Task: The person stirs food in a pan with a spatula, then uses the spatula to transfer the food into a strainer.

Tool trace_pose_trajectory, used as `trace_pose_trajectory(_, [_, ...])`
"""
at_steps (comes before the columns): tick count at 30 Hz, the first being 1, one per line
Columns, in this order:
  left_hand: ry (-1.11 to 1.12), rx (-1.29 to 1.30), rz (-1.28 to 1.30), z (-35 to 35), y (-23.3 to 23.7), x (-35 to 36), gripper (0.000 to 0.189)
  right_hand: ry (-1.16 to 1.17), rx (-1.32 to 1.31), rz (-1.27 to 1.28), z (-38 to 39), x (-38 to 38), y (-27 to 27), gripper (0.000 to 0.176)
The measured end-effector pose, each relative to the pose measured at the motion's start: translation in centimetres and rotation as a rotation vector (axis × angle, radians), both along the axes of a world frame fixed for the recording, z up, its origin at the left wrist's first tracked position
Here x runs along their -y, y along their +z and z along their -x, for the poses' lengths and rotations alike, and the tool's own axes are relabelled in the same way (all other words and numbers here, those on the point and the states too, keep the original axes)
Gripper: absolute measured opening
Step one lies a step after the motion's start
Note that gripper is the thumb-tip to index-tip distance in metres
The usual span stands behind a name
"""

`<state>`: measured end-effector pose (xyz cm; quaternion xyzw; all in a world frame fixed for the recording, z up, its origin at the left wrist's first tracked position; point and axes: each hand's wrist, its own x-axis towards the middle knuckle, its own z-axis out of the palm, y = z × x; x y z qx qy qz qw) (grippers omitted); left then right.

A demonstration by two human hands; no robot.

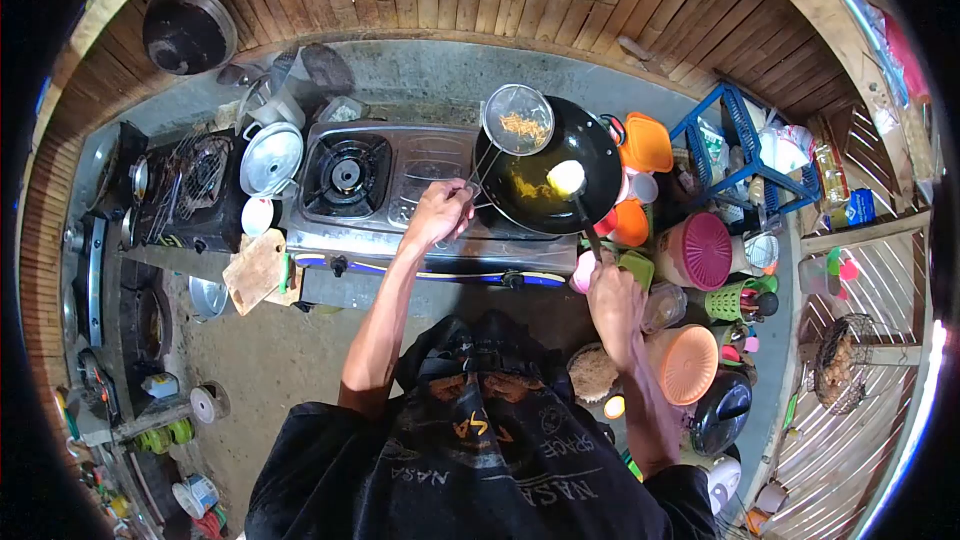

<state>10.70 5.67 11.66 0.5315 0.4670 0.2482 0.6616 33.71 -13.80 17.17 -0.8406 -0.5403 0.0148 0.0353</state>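
Observation:
My left hand (pixel 443 212) is closed around the wire handle of a mesh strainer (pixel 518 92), which is over the left side of a black wok (pixel 597 155). Golden-brown fried bits (pixel 524 127) lie in the strainer's mesh. My right hand (pixel 612 298) grips the dark handle of a ladle or spatula (pixel 567 178); glare on its head hides the exact shape. That head is inside the wok, next to a pool of yellow oil (pixel 526 183). Beneath the wok is the right side of a two-burner gas stove (pixel 425 240).
Left of the wok, the stove's other burner (pixel 346 175) is bare. A lidded silver pot (pixel 271 160) and wooden boards (pixel 254 270) sit farther left. Orange containers (pixel 647 144), a maroon-lidded tub (pixel 705 249) and a blue rack (pixel 735 110) crowd the right.

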Motion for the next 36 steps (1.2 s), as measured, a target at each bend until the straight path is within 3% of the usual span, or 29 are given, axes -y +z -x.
trace_pose_trajectory(8, [-0.025,-0.007,-0.019,-0.2,0.1,0.0,0.025,0.071,0.033,-0.078,1.3,-0.4,-2.1,0.021])
trace_pose_trajectory(17, [0.014,0.011,-0.004,-0.1,0.0,0.1,0.031,0.112,-0.120,0.065,1.9,-1.5,0.0,0.028])
trace_pose_trajectory(21, [-0.038,-0.021,-0.018,0.2,-1.0,-0.1,0.022,0.200,-0.117,-0.069,0.4,-2.5,0.9,0.026])
trace_pose_trajectory(25, [0.003,0.022,-0.020,-0.1,-0.6,0.0,0.031,0.200,-0.127,0.026,-0.5,-3.5,2.5,0.026])
trace_pose_trajectory(36, [-0.015,-0.034,-0.021,0.6,0.2,0.3,0.023,0.212,-0.530,-0.060,-4.8,-4.6,1.9,0.026])
